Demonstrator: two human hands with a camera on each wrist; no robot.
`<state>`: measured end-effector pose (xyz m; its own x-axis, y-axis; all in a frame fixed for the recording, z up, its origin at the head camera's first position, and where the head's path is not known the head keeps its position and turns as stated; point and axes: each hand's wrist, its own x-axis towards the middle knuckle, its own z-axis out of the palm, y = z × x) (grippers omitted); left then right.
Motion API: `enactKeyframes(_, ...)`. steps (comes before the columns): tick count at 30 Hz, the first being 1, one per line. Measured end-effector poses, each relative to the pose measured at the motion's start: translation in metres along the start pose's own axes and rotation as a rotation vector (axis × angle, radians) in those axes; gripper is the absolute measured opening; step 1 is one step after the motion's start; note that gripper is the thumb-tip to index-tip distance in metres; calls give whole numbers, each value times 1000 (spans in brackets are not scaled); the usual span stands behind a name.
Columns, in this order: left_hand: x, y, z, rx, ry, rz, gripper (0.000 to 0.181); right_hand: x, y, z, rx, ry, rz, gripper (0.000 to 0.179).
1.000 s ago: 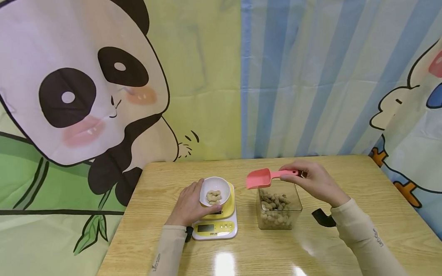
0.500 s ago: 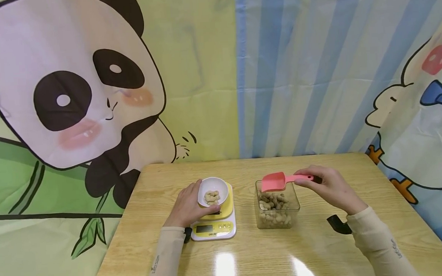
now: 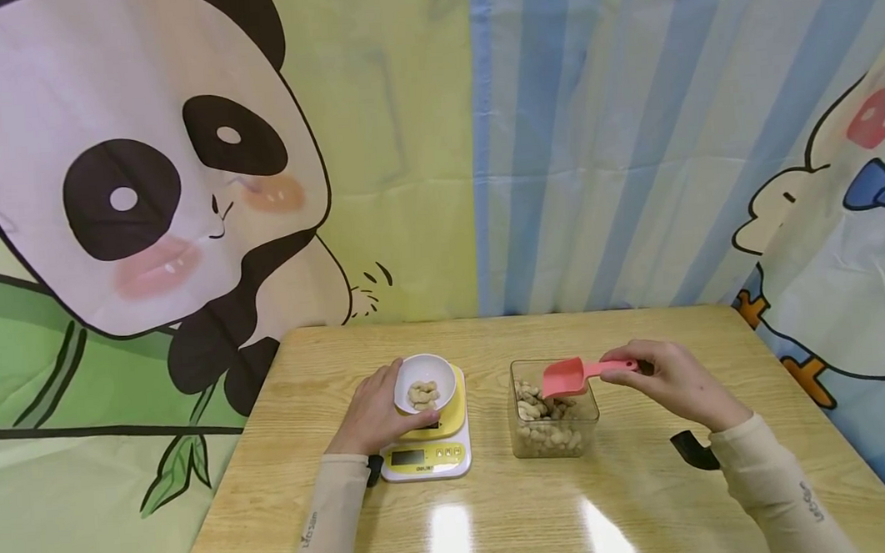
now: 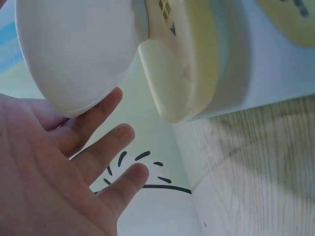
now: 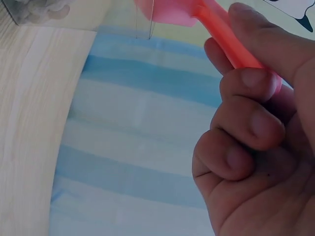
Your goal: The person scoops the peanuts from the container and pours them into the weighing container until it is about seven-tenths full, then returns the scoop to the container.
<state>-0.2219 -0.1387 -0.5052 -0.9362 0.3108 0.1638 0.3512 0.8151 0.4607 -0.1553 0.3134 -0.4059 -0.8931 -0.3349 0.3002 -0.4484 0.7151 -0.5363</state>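
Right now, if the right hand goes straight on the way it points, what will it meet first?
Probably the right rim of the clear container: the right hand points left toward it, pink scoop leading. It may pass above; height is unclear.

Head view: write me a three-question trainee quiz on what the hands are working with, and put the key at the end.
1. True or false: the right hand holds the pink scoop.
2. Fill in: the white bowl and the clear container both have ____ inside.
3. Choose one. The left hand grips: A) the pink scoop; B) the white bowl; C) the clear container.

Key: 1. True. 2. Peanuts. 3. B.
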Motion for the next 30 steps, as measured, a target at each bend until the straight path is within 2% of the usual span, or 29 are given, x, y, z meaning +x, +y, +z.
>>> enactKeyframes(7, 1, 2, -2, 9, -8, -12, 121, 7, -2, 4, -8, -67, -50, 13)
enactKeyframes(17, 6, 10, -7, 18, 2, -13, 131, 10, -2, 0, -11, -110, -38, 14)
enactKeyframes(23, 16, 33, -17, 23, 17, 45, 132, 10, -2, 0, -11, -121, -26, 17)
enactKeyframes(26, 21, 49, -21, 16, -5, 98, 130, 10, -1, 2, -13, -120, -26, 17)
enactKeyframes(30, 28, 70, -20, 59, -48, 186, 128, 11, 0, 4, -22, -126, -20, 15)
